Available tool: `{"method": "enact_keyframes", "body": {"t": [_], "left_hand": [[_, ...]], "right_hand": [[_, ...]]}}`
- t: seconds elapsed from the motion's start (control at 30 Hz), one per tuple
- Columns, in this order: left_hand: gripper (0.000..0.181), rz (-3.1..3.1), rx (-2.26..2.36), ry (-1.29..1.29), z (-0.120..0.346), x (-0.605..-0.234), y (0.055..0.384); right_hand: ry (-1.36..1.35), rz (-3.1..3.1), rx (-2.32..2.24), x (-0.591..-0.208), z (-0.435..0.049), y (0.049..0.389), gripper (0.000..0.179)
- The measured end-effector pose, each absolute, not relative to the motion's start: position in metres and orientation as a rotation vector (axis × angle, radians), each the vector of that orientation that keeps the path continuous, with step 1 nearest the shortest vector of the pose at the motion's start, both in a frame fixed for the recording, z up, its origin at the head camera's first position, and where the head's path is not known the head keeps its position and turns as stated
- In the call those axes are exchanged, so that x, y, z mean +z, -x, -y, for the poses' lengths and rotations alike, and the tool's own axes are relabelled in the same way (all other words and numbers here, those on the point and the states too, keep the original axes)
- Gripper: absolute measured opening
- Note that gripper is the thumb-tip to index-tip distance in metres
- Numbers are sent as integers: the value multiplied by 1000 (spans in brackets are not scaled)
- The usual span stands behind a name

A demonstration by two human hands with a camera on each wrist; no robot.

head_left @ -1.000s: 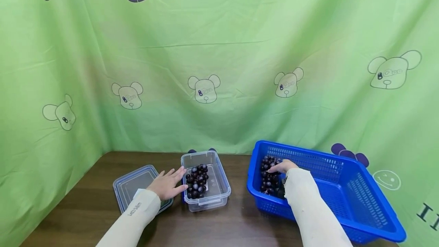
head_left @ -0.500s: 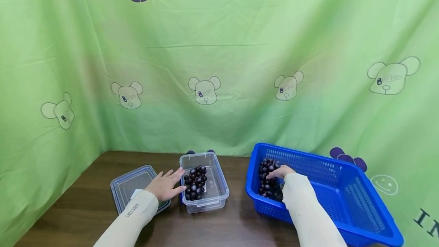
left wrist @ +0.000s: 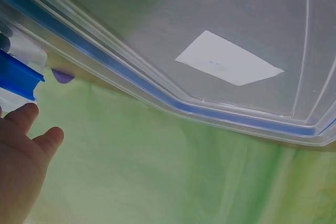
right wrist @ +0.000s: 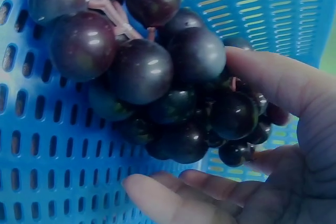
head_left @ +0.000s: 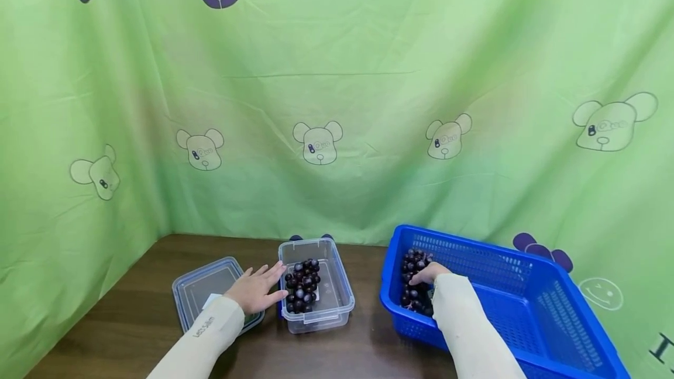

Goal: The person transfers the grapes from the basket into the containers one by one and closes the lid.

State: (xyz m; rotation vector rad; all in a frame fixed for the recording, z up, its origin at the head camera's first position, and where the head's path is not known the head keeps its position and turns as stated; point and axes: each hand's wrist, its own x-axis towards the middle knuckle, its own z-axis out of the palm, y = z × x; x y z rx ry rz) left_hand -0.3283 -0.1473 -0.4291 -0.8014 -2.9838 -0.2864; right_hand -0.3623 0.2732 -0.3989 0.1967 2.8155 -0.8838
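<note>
My left hand (head_left: 253,291), fingers spread and fairly straight, reaches over the left rim of a clear plastic food container (head_left: 337,285). In it lies a bunch of dark grapes (head_left: 302,285). A fingertip (left wrist: 29,111) is right by the container's blue clip (left wrist: 18,74) in the left wrist view. Inside the blue basket, my right hand (head_left: 429,274) holds another bunch of dark grapes (right wrist: 142,69) near the left wall. One digit presses its side, another reaches behind it, and the lower fingers (right wrist: 157,198) lie beneath in the right wrist view.
A clear lid with a blue seal (head_left: 197,285) and a white label lies left of the container, partly under my left arm. The large blue basket (head_left: 500,244) takes up the table's right side. A green printed curtain (head_left: 342,192) hangs behind the wooden table (head_left: 337,358).
My right hand stays at the grapes in the basket with only a slight shift. The left hand keeps its place at the container. The head view has tilted a little.
</note>
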Motion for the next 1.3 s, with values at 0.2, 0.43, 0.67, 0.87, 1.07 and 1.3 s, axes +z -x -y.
{"method": "enact_keyframes", "body": {"t": [0.2,0.43,0.67,0.87,1.07,1.3], "left_hand": [[66,2958,-334,816,146,-428,327],[70,2921,-345,853,147,-430,327],[64,2975,-292,787,147,-434,330],[64,2984,-301,781,146,-431,328],[65,2983,-296,786,146,-430,328],[64,2972,-294,784,147,-434,330]], "right_hand": [[-185,-2804,-809,-402,-274,364,77],[-244,-2763,-857,-406,-272,365,104],[-250,-2731,-916,-407,-270,365,107],[-234,-2719,-979,-410,-271,368,104],[-202,-2698,-970,-414,-274,370,100],[-184,-2741,-905,-403,-268,358,88]]}}
